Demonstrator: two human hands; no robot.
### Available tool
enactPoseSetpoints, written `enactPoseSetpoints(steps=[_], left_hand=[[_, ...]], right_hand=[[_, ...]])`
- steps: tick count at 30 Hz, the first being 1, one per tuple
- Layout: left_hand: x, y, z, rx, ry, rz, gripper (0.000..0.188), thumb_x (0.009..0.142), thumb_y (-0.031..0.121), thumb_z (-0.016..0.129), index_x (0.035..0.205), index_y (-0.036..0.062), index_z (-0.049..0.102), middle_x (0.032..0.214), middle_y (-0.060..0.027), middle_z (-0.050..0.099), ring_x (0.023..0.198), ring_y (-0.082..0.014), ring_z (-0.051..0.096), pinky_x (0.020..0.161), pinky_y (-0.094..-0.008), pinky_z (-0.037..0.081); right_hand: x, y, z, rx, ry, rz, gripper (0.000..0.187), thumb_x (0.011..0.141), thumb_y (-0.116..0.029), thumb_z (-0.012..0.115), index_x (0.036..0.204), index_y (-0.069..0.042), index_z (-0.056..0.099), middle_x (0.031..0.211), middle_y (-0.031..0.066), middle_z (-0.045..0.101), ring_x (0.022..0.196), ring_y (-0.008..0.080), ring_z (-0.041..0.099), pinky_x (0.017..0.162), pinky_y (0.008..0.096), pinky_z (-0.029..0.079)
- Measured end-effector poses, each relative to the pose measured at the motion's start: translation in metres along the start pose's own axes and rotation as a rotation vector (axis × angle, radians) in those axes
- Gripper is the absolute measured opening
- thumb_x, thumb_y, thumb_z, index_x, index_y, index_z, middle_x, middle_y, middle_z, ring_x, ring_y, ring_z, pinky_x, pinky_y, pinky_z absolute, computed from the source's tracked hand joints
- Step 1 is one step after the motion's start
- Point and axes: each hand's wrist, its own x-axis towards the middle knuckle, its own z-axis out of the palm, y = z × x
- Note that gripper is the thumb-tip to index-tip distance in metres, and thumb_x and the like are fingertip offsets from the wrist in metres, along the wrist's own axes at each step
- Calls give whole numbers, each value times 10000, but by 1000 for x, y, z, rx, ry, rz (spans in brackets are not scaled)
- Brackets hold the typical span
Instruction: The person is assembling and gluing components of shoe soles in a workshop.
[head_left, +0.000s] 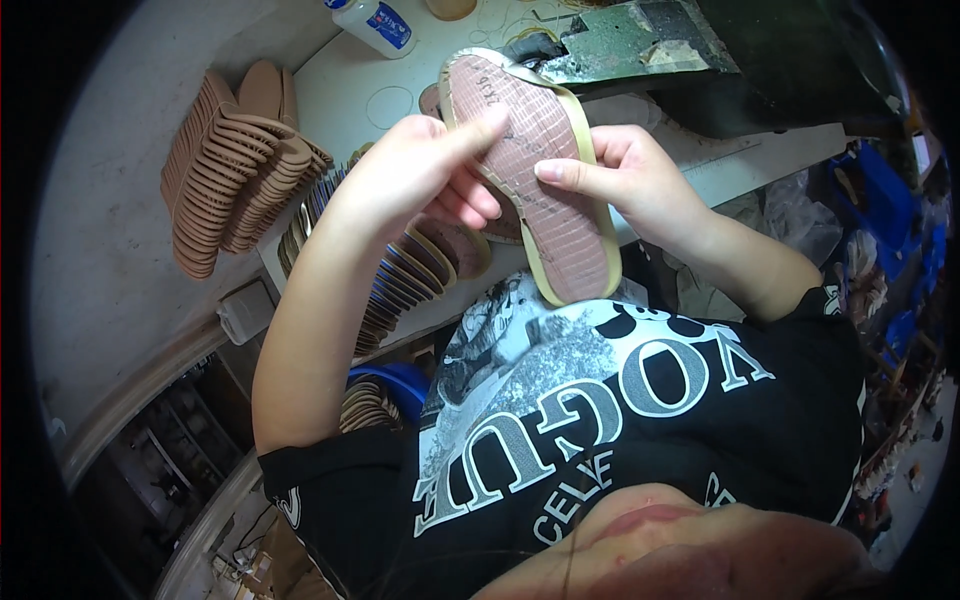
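A shoe insole (540, 190) with a pinkish-brown, line-patterned face and a pale yellow strip round its edge is held up between both hands, tilted, its narrower end near my shirt. Dark pen marks show on its face. My left hand (415, 170) grips its left side, thumb lying on the face and fingers curled at the edge and partly behind. On the opposite edge, my right hand (640, 180) pinches it, thumb on top and the other fingers mostly hidden underneath. Beneath the held insole, parts of similar pieces lie on the table.
A worn green machine (640, 45) stands at the far side of the white table (330, 85). Stacked brown insoles (225, 170) lean at the left, and a row of edged insoles (410, 275) lies by my left forearm. A white bottle (375, 25) stands far left; blue plastic (885, 200) is at right.
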Motion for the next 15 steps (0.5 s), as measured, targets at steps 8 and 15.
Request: enactPoseSetpoints(steps=[8,15], left_hand=[[9,-13,-1,-75,226,125,333,799,336,734,722,44,596,459,29,505,337,-38,439,365,-160,395],[15,-10,-3,-188,260,116,332,806,328,729,684,65,567,432,30,474,323,-36,397,390,-183,432]], right_hand=[[23,-4,-10,78,-24,62,381,831,-290,709,996,48,652,882,82,673,768,92,624,722,231,499],[-32,11,-12,96,-257,431,275,874,-215,659,1002,27,640,867,91,681,754,110,657,690,213,521]])
